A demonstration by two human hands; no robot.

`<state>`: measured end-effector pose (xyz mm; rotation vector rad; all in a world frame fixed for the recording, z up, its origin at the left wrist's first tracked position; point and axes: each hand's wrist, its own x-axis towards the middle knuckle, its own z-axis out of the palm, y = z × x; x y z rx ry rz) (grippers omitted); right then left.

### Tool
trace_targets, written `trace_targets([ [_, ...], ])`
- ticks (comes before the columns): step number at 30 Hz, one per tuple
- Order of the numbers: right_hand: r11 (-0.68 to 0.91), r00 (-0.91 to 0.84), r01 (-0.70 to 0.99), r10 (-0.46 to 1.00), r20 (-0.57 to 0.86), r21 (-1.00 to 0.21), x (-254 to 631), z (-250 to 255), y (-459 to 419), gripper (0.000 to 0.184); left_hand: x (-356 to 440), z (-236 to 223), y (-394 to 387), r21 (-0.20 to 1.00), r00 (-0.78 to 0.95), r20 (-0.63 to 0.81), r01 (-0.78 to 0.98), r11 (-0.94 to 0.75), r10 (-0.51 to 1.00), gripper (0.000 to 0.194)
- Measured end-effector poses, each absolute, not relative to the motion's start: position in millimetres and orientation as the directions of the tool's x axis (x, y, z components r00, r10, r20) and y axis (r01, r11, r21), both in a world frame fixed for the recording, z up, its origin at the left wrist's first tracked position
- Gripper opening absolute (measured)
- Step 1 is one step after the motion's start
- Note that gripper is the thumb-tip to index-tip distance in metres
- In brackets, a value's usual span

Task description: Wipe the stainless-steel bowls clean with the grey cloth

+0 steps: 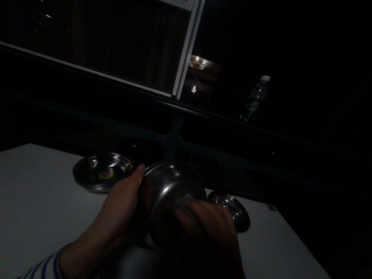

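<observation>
A shiny stainless steel bowl (163, 193) is held up over the table, its rounded outside facing me. My left hand (121, 202) grips it by the left edge, thumb up along the rim and the other fingers mostly hidden behind it. Against the bowl's right side, my right hand (214, 225) pinches a small greyish wad (184, 201), perhaps a cloth, touching the metal. It is too dark to tell its material. Behind my left hand lies a shallow steel dish (106, 166) with a yellow and red sticker, and another steel dish (242, 218) sits partly behind my right hand.
The white table (35, 209) spreads below both hands, its far edge just beyond the dishes. On a dark ledge behind stands a clear plastic bottle (254, 103) with a white cap and green label. A pale window frame (189, 35) rises at the back. The surroundings are very dark.
</observation>
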<state>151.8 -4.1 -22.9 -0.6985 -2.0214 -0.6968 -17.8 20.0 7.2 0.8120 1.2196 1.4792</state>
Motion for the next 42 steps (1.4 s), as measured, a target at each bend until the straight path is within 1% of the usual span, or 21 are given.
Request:
trace_targets([
  [2,0.665,-0.458,0.716,0.217,0.862,0.213,152,-24,-4,0.023,-18,7,20,0.953,-0.248,-0.103,-0.301,0.024,0.963,0.029],
  [7,0.688,-0.474,0.688,0.186,0.861,0.231,149,-27,-1,0.020,-18,3,24,0.964,-0.325,-0.109,-0.265,0.020,0.939,0.038],
  [8,0.688,-0.493,0.684,0.191,0.849,0.243,150,-26,1,0.019,-18,2,25,0.966,-0.321,-0.109,-0.258,0.024,0.941,0.041],
  [11,0.651,-0.472,0.729,0.256,0.844,0.210,155,-25,4,0.021,-16,-1,27,0.966,-0.273,-0.115,-0.254,0.044,0.955,0.048],
  [13,0.669,-0.465,0.716,0.239,0.853,0.202,156,-26,5,0.021,-16,-2,27,0.965,-0.273,-0.129,-0.256,0.057,0.953,0.047],
  [17,0.735,-0.516,0.628,0.147,0.844,0.255,152,-32,5,0.019,-16,-1,27,0.964,-0.309,-0.120,-0.262,0.036,0.943,0.041],
  [22,0.674,-0.416,0.720,0.232,0.879,0.162,155,-30,6,0.021,-14,-2,26,0.961,-0.231,-0.137,-0.268,0.072,0.963,0.046],
  [27,0.742,-0.512,0.630,0.177,0.840,0.228,155,-30,6,0.021,-14,-3,26,0.955,-0.265,-0.163,-0.284,0.085,0.950,0.043],
  [31,0.645,-0.432,0.741,0.249,0.867,0.184,156,-32,9,0.020,-14,-5,27,0.962,-0.238,-0.149,-0.260,0.084,0.960,0.045],
  [32,0.642,-0.427,0.746,0.256,0.867,0.178,156,-32,9,0.020,-13,-6,28,0.965,-0.246,-0.141,-0.252,0.077,0.959,0.046],
  [36,0.722,-0.509,0.655,0.204,0.836,0.223,156,-33,10,0.020,-13,-7,29,0.965,-0.276,-0.145,-0.251,0.075,0.950,0.046],
  [37,0.715,-0.505,0.663,0.208,0.837,0.223,156,-33,10,0.020,-13,-7,28,0.965,-0.269,-0.149,-0.250,0.081,0.951,0.047],
  [40,0.633,-0.431,0.755,0.280,0.858,0.173,156,-33,12,0.021,-12,-6,27,0.967,-0.253,-0.153,-0.239,0.091,0.955,0.048],
  [42,0.627,-0.419,0.762,0.288,0.861,0.161,155,-33,12,0.022,-11,-7,27,0.966,-0.272,-0.157,-0.242,0.090,0.949,0.045],
])
